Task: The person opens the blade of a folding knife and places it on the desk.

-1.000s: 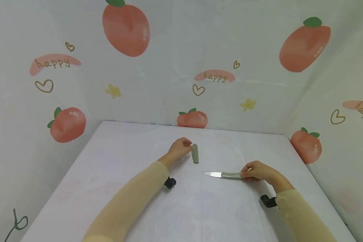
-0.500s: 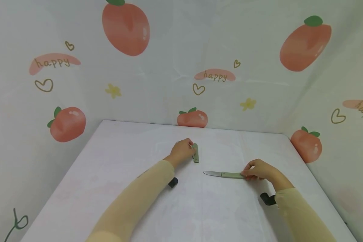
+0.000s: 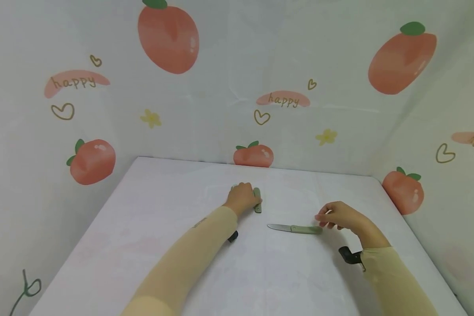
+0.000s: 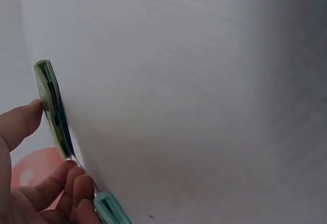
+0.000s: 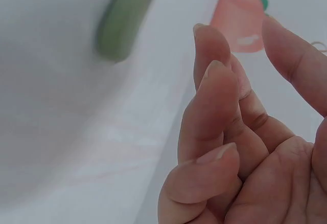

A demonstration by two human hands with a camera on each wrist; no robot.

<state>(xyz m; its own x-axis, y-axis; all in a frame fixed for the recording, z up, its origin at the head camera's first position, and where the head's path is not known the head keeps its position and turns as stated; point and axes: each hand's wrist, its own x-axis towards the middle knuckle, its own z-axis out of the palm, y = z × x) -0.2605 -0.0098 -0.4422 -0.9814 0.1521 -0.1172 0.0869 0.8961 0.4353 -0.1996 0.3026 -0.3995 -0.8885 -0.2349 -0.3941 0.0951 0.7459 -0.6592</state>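
Observation:
In the head view a knife with a pale green handle (image 3: 306, 229) lies unfolded, its blade pointing left. My right hand (image 3: 341, 217) hovers just beyond the handle's end, fingers loosely bent; the right wrist view shows nothing between them, with the green handle (image 5: 125, 24) apart from the fingers. Farther back lies a folded green pocket knife (image 3: 257, 192), and my left hand (image 3: 242, 197) is at its left side. The left wrist view has the thumb (image 4: 25, 121) against this knife (image 4: 51, 109) and the other fingers by its lower end. Beyond them a pale teal object (image 4: 111, 208) shows partly.
A white-covered table (image 3: 284, 272) carries these things. Behind it hangs a white cloth (image 3: 221, 66) printed with red fruit, hearts and the word "happy". Black wrist cameras (image 3: 349, 256) sit at both wrists.
My left hand has moved slightly right and its thumb now overlaps the folded knife. My right hand has let go of the unfolded knife's handle and risen a little. Both knives stay put.

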